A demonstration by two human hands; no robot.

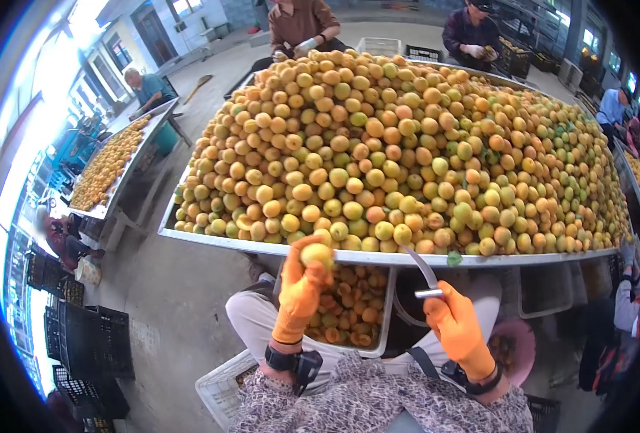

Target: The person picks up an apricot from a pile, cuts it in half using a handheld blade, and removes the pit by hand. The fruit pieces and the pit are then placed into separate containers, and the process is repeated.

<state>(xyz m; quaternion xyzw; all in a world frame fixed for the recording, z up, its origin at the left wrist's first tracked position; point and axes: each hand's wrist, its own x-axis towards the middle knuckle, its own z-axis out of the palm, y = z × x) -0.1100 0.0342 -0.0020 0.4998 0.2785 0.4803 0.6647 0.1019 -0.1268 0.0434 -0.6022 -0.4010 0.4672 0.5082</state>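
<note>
My left hand, in an orange glove, is closed around a yellow apricot just in front of the table's near rim. In my right hand, gloved the same way, is a knife with a curved blade pointing up and to the left. The blade is apart from the held apricot. A big heap of apricots, yellow, orange and some greenish, covers the metal-rimmed table before me. Below my hands, a white crate holds cut apricot pieces.
A pink basin stands at my right, and a white crate at my lower left. Black crates are stacked farther left. Another table of apricots stands beyond. Two people sit across the heap; others are at both sides.
</note>
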